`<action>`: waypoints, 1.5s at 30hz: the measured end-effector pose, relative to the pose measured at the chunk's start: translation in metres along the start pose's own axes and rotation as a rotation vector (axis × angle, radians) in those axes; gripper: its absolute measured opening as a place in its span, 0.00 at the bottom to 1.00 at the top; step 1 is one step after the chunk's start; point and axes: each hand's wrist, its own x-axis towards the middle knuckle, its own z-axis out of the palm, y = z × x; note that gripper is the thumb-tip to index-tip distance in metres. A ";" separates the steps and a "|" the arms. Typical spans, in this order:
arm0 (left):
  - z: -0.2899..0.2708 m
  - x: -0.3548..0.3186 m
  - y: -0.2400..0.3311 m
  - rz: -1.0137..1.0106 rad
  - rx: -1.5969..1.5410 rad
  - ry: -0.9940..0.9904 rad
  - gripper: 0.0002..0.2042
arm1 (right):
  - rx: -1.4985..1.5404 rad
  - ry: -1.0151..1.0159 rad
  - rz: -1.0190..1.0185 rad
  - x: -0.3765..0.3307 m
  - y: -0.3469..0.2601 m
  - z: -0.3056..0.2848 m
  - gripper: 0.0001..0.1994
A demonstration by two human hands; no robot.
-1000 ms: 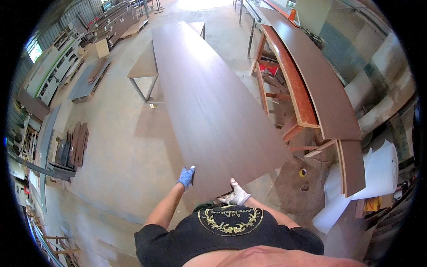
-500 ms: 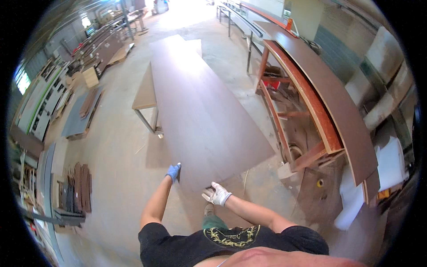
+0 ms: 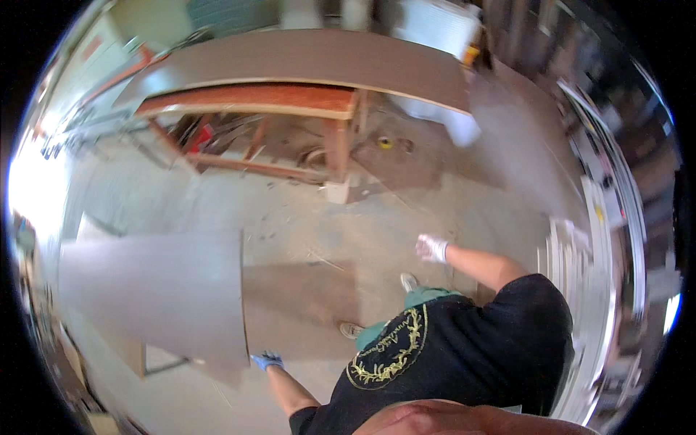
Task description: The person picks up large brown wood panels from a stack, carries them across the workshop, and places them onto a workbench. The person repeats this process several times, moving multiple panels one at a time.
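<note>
A large brown flat board [image 3: 156, 297] lies at the lower left, raised above the floor on a metal-framed stand [image 3: 156, 359]. My left hand [image 3: 268, 360], in a blue glove, is just beside the board's near corner. Its fingers look spread, and whether the tips touch the edge I cannot tell. Well to the right, my right hand [image 3: 433, 249] in a white glove hangs over the bare floor, away from the board. It is a little blurred, with fingers loosely extended and nothing seen in them.
Ahead stands a reddish wooden bench [image 3: 254, 100] with another long brown panel [image 3: 312, 58] on top, overhanging at the right. White sheet material [image 3: 460, 127] hangs beneath that end. Stacked pale strips [image 3: 562, 254] stand at my right. A yellow ring-shaped item [image 3: 385, 143] lies near the bench leg.
My view has swung to the right, so the board now sits at the left. My right hand has come away from the board's edge; my left stays by its corner.
</note>
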 end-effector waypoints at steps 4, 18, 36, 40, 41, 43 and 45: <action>0.069 -0.015 -0.078 -0.157 0.174 -0.241 0.37 | 0.317 0.271 -0.181 -0.002 -0.046 -0.104 0.18; 0.551 -0.273 -0.248 0.061 0.484 -0.844 0.31 | 0.311 0.422 -0.632 0.047 -0.307 -0.389 0.32; 0.894 -0.283 -0.229 0.156 0.210 -0.634 0.24 | 0.720 -0.213 -0.346 0.086 -0.356 -0.378 0.28; 0.901 -0.320 -0.263 0.036 0.258 -0.487 0.36 | 0.710 -0.188 -0.284 0.033 -0.355 -0.362 0.30; 0.900 -0.328 -0.264 0.044 0.227 -0.500 0.36 | 0.654 -0.202 -0.229 0.016 -0.370 -0.359 0.31; 0.896 -0.350 -0.285 0.074 0.201 -0.500 0.37 | 0.587 -0.235 -0.240 0.027 -0.368 -0.391 0.31; 0.887 -0.365 -0.316 0.149 0.218 -0.437 0.38 | 0.515 -0.236 -0.318 0.043 -0.363 -0.433 0.32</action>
